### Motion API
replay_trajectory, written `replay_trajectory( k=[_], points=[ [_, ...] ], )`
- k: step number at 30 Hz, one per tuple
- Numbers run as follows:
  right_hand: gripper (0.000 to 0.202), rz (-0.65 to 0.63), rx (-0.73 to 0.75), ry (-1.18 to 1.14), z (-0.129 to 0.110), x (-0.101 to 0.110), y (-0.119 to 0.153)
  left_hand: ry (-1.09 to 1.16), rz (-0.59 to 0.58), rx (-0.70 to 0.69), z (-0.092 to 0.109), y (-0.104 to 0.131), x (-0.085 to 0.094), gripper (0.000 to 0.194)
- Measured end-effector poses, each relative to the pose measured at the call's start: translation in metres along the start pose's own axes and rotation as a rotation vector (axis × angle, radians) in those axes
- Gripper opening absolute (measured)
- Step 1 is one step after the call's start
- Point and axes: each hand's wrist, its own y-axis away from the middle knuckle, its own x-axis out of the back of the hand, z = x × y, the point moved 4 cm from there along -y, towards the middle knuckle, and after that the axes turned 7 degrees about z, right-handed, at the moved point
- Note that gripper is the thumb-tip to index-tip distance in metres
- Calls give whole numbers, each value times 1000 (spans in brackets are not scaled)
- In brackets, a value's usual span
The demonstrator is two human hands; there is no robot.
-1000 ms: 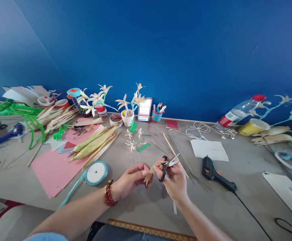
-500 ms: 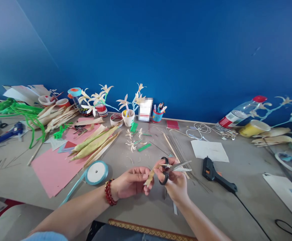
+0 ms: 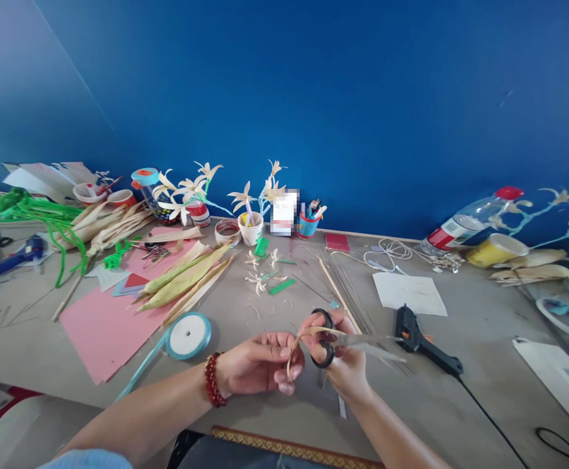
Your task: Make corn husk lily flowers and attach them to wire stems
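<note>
My left hand [image 3: 258,361], with a red bead bracelet at the wrist, is closed with thumb and fingers on a narrow tan strip of dried corn husk [image 3: 308,332]. The strip bends downward at the left fingertips and reaches across to the right fingers. In my right hand [image 3: 347,374] are black-handled scissors [image 3: 323,355], their blades aimed to the right and slightly apart. The right fingertips also touch the strip. Beyond the hands lie small cream husk flowers [image 3: 260,281] and a green piece [image 3: 282,286]. Left of them is a roll of blue ribbon [image 3: 187,335].
Green-yellow corn husks [image 3: 181,280] rest on pink paper [image 3: 113,332]. A black glue gun [image 3: 426,345] with its cord is at right, near white paper [image 3: 409,293] and thin wires [image 3: 353,286]. Along the wall stand a flower cup [image 3: 250,231], a pen cup [image 3: 308,225] and a bottle [image 3: 465,225].
The husk strip has turned edge-on and now curves between my hands. The scissors have swung so their blades point right and slightly down, towards the glue gun.
</note>
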Motion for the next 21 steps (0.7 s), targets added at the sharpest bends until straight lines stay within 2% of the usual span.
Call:
replay_trajectory(
  k=[3,6,8,10,12,14,17,21],
  points=[
    [25,5,-29,54,7,4,-3,-111,98,-142,5,0,4,20],
    [27,38,-21,102,10,11,-8,-273,270,-401,18,2,10,20],
    [28,66,23,98,4,18,-12,-345,359,-532,26,4,14,20],
    [28,78,88,127,-8,25,-14,-397,410,-601,33,6,16,21],
    [30,4,119,216,-19,29,-12,-432,438,-641,37,7,18,21],
    [30,-158,44,351,-21,30,-5,-454,454,-683,40,8,19,19],
    [30,-354,-128,536,-8,31,9,-497,482,-735,42,11,18,20],
    [45,-435,-290,567,13,30,24,-543,487,-756,41,12,16,21]
  ],
)
